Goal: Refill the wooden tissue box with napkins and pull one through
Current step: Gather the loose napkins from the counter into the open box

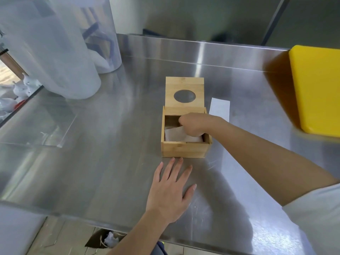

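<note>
**Reaching into the open wooden box**

Sitting near the middle of the brushed stainless-steel counter (92, 144) is the square light-wood tissue box (184, 150), its lid (184, 92) swung up at the far side so the oval dispensing hole faces the camera. White paper napkins (173, 135) lie inside, one corner lifted and slightly crumpled toward the left of the box.

The right hand (193, 125) comes in from the right with its forearm across the box's right wall, and the hand is down inside the opening. Its fingers are curled into a loose fist over the napkins; whether they actually pinch a sheet cannot be told, since the fingertips are hidden.

The left hand (171, 188) lies flat on the counter just near of the box, palm down, fingers spread and gripping nothing, the longest fingertips almost at the box's near wall.

A single white paper strip (219, 108) lies flat on the counter just right of the box, beyond the right forearm. A thick yellow plastic board (318, 89) rests at the far right. Tall frosted translucent containers (60, 52) stand at the far left.
</note>
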### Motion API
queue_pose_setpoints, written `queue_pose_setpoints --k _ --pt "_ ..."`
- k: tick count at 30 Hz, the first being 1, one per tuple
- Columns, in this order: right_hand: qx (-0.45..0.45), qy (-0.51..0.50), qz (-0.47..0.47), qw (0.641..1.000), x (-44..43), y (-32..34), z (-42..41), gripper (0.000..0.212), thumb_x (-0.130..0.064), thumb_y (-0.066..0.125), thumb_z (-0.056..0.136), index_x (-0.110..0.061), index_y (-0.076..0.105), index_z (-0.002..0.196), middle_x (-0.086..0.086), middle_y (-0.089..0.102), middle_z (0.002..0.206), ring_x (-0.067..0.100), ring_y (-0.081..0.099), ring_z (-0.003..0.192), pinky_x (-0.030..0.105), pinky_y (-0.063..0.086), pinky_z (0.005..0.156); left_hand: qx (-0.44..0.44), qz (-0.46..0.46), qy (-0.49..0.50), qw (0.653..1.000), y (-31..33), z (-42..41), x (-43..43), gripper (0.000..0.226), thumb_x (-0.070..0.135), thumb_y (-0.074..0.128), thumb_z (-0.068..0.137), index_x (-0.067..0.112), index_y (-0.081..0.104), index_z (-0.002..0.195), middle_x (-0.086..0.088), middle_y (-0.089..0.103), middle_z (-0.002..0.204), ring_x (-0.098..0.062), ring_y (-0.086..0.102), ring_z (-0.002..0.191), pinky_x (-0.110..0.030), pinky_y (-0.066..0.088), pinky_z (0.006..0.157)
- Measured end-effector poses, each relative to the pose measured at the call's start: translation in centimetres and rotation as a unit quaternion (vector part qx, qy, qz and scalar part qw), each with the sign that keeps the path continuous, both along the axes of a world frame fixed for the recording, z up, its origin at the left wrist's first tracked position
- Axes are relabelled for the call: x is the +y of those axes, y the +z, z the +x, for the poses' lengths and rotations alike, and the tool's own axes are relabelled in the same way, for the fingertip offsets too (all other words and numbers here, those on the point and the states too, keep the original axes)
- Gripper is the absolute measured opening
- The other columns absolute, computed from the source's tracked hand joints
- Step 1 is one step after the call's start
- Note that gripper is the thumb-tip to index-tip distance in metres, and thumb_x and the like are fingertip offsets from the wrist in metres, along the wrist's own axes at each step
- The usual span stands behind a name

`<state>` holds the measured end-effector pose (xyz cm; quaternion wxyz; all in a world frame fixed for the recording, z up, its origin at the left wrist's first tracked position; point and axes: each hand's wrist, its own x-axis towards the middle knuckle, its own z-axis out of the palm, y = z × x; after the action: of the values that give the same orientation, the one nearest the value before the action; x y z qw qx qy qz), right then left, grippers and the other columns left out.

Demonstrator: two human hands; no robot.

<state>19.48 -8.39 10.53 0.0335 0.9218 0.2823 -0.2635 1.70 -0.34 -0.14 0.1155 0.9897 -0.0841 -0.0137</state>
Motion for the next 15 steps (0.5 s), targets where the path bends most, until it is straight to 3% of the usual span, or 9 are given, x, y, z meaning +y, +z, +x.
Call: queue_pose_setpoints --k 9,12,15 --pt "0.009 -0.004 -0.005 1.0 0.7 -0.8 0.2 0.033 0.006 0.037 0.087 -0.009 0.042 0.057 0.004 0.039 0.058 0.014 0.035 0.052 0.022 0.03 0.049 -0.001 0.009 -0.001 1.0 0.1 -0.1 -0.1 0.057 0.058 0.018 0.092 0.032 0.031 0.141 -0.001 0.031 0.152 -0.018 0.016 0.142 -0.044 0.008 0.116" --pt "-0.026 0.003 0.001 1.0 0.5 -1.7 -0.1 0.016 0.003 0.043 0.086 -0.004 0.058 0.084 0.003 0.045 0.062 0.015 0.044 0.056 0.028 0.044 0.061 -0.005 0.003 -0.001 1.0 0.1 -0.1 0.0 0.06 0.06 0.017 0.092 0.031 0.029 0.142 -0.001 0.03 0.153 -0.019 0.014 0.143 -0.044 0.005 0.116" --pt "-0.053 0.034 0.002 0.998 0.3 -1.8 -0.3 0.02 0.0 0.044 0.087 -0.003 0.058 0.102 0.005 0.052 0.073 0.02 0.052 0.066 0.033 0.048 0.068 -0.009 0.005 -0.007 1.0 0.2 -0.1 -0.1 0.062 0.063 0.018 0.091 0.03 0.031 0.142 -0.001 0.03 0.153 -0.019 0.015 0.143 -0.045 0.006 0.117"
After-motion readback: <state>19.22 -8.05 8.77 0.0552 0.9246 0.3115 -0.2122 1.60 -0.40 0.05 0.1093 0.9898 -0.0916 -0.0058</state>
